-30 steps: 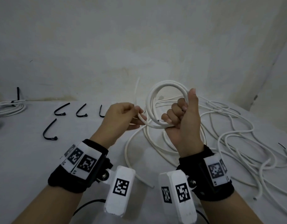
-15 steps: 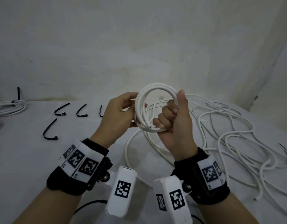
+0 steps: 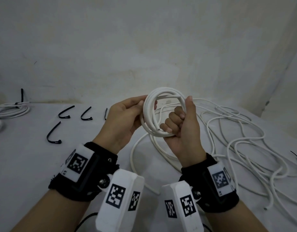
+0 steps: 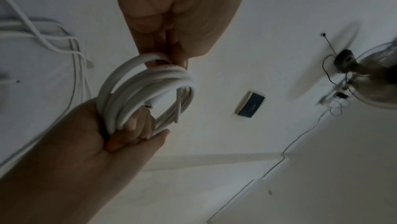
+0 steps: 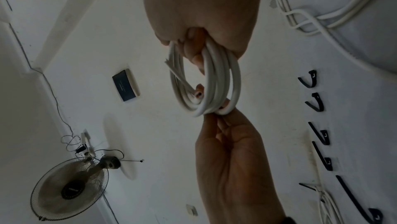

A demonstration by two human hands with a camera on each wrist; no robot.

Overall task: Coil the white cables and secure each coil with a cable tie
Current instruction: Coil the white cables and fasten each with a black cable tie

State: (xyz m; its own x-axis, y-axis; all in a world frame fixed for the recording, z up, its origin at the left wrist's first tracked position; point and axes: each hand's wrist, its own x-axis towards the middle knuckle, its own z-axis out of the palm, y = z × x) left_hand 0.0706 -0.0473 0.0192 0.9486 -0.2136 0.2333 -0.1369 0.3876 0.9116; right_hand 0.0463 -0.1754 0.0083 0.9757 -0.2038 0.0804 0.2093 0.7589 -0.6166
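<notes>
A small coil of white cable (image 3: 162, 95) is held upright above the table between both hands. My left hand (image 3: 141, 104) pinches its upper left side with thumb in front and fingers behind. My right hand (image 3: 181, 113) grips the lower right part, fingers curled through the loop and thumb pointing up. The left wrist view shows the coil (image 4: 146, 85) with the left fingertips (image 4: 176, 61) on its rim. In the right wrist view the coil (image 5: 214, 83) hangs from the right hand (image 5: 204, 24). A cable tail (image 3: 144, 139) drops from the coil to the table. Black cable ties (image 3: 64, 113) lie at the left.
Loose white cable (image 3: 236, 139) sprawls over the right half of the table (image 3: 27, 164). A tied coil (image 3: 10, 110) lies at the far left by the wall. More ties (image 5: 315, 103) lie in a row. A fan (image 5: 71, 188) stands beyond.
The coil and both hands have shifted left. My left hand has moved from the cable at the coil's bottom up to its upper left side, and the coil has gained a loop.
</notes>
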